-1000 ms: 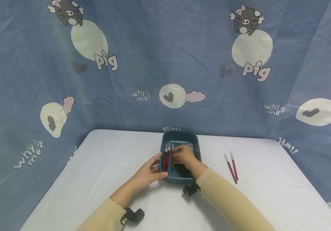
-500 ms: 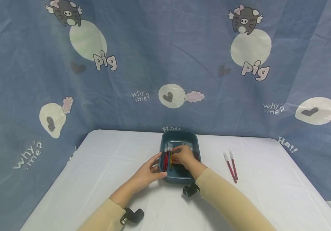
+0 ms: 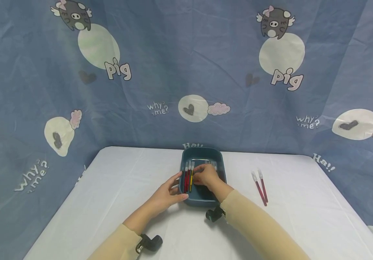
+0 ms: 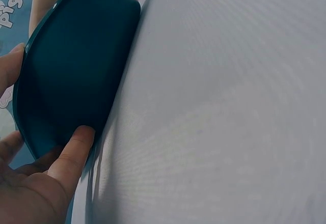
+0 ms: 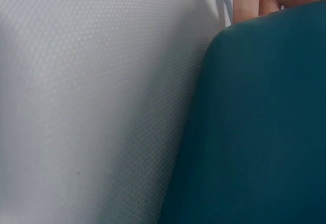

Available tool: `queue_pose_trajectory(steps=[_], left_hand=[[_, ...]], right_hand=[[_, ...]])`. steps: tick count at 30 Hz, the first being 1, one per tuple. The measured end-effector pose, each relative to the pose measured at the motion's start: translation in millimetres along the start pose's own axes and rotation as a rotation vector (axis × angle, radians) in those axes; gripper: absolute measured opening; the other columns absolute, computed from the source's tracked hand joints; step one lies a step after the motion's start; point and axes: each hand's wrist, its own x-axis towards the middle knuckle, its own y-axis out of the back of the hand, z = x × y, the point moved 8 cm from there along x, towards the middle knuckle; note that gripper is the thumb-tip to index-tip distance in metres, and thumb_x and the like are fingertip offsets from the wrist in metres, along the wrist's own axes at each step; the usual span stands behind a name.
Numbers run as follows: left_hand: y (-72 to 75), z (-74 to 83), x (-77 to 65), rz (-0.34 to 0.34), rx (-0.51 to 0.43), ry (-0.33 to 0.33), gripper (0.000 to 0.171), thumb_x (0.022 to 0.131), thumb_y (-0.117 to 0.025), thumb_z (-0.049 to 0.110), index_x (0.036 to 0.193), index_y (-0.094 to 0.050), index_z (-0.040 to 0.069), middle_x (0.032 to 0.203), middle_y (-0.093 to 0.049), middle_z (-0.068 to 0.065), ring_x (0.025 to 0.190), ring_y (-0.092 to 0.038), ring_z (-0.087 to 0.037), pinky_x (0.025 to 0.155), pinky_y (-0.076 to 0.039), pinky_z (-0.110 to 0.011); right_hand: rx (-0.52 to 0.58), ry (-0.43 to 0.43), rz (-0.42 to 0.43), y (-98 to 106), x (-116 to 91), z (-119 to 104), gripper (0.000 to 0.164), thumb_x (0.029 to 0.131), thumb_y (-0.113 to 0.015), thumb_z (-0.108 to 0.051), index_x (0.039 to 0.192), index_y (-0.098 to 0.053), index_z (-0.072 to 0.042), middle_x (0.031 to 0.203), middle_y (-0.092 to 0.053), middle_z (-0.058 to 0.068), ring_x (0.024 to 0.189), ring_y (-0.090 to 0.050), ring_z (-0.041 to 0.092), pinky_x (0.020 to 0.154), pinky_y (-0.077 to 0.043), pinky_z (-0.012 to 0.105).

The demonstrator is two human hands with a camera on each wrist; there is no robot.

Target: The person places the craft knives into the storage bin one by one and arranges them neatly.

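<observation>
Steadying a dark teal, deep rectangular tray with rounded corners [image 3: 202,203], the person's left hand [image 3: 167,194] lies against its left side, fingers spread. The left wrist view shows one finger at the rim and another digit laid along the outer wall. The tray stands upright near the far edge of a desk covered in white cloth [image 3: 303,206].

The right hand [image 3: 207,176] reaches into the tray from the near right, its fingers bent downward. Just beside its fingertips lies a slim yellow pen with a whitish cap [image 3: 191,181]; whether they touch or pinch it cannot be told. Left of the yellow pen, close to the tray's left wall, lie slim red pens with whitish caps [image 3: 186,181], roughly parallel with it, caps toward the far end. More pale translucent caps [image 3: 213,165] show beyond the right hand, which hides what lies below them.

Well to the right of the tray, two dark red pens with clear caps [image 3: 260,191] rest on the desk, caps pointing away and near ends drawing close together. Both arms wear cream sleeves [image 3: 261,225], each with a small black camera [image 3: 152,243] at the wrist. Behind hangs a blue fabric backdrop [image 3: 173,47] printed with cartoon pigs and lettering.
</observation>
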Motion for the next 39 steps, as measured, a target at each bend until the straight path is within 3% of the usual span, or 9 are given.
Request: queue_pose_trajectory(steps=[11,16,21,29,39], left_hand=[[-0.4,-0.2,-0.1,0.003,0.009,0.004,0.089,0.087,-0.080,0.032,0.159,-0.028,0.030,0.155,-0.039,-0.019,0.139,-0.043,-0.041,0.108,-0.041,-0.055],[0.1,0.5,1.2,-0.007,0.012,0.002,0.089,0.087,-0.080,0.032,0.159,-0.027,0.029,0.155,-0.039,-0.019,0.139,-0.043,-0.041,0.106,-0.043,-0.055],[0.0,2.2,1.4,-0.013,0.008,-0.001,0.090,0.088,-0.080,0.031,0.159,-0.026,0.028,0.155,-0.039,-0.019,0.139,-0.042,-0.041,0.106,-0.043,-0.054],[0.2,2.4,1.3,0.005,0.011,0.010,0.089,0.086,-0.081,0.030,0.158,-0.028,0.030,0.155,-0.040,-0.017,0.139,-0.043,-0.040,0.107,-0.042,-0.055],[0.5,-0.5,1.1,0.015,0.029,0.015,0.090,0.086,-0.081,0.031,0.159,-0.028,0.029,0.154,-0.040,-0.018,0.139,-0.042,-0.041,0.107,-0.042,-0.055]], right_hand=[[-0.020,0.115,0.034,5,-2,-8,0.027,0.085,-0.063,0.015,0.111,-0.066,0.009,0.091,-0.065,0.017,0.080,-0.071,0.025,0.072,-0.062,0.036],[-0.062,0.179,0.055,12,-8,-20,0.025,0.089,-0.063,0.009,0.113,-0.068,0.006,0.097,-0.069,0.016,0.085,-0.071,0.023,0.074,-0.061,0.035],[-0.070,0.222,0.009,18,-18,-34,0.027,0.090,-0.063,0.006,0.117,-0.067,0.007,0.105,-0.070,0.019,0.092,-0.071,0.024,0.076,-0.061,0.034],[-0.187,0.263,0.013,42,-39,-46,0.022,0.092,-0.071,-0.008,0.112,-0.071,0.000,0.101,-0.070,0.011,0.086,-0.071,0.023,0.073,-0.061,0.031],[-0.262,0.291,0.036,75,-61,-45,0.023,0.096,-0.068,-0.013,0.114,-0.072,0.000,0.104,-0.072,0.013,0.087,-0.070,0.021,0.076,-0.061,0.037]])
